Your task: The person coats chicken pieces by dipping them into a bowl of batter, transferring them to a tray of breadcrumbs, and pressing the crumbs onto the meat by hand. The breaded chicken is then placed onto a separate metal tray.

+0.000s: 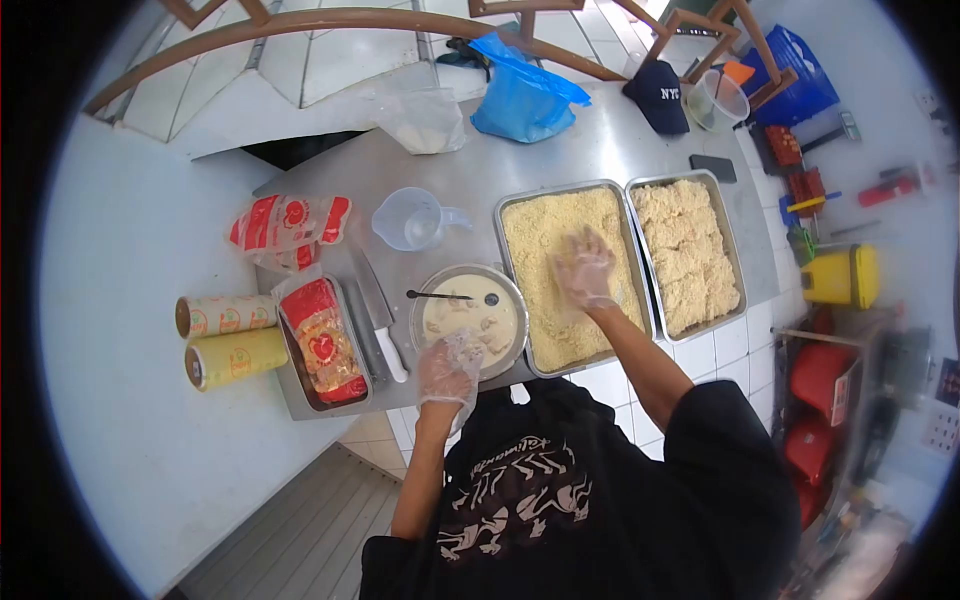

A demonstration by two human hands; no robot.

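Note:
Both hands wear clear plastic gloves. My left hand [449, 370] is over the near-left rim of a round metal bowl [519, 345] of pale batter, with its fingertips at the batter; whether they hold a piece is too unclear to tell. Pale lumps and a dark-handled ladle [440, 295] lie in the bowl. My right hand [585, 268] rests palm down, fingers spread, on yellowish crumbs [560, 215] in a metal tray. Right of that, a second tray holds rows of crumb-coated pieces [686, 255].
Left of the bowl lie a knife [388, 345] and a tray with a red package [322, 345]. A clear jug [408, 219], blue bag [525, 105], dark cap [657, 97] and black phone-like slab [712, 168] stand farther back. Two rolls [235, 358] sit far left.

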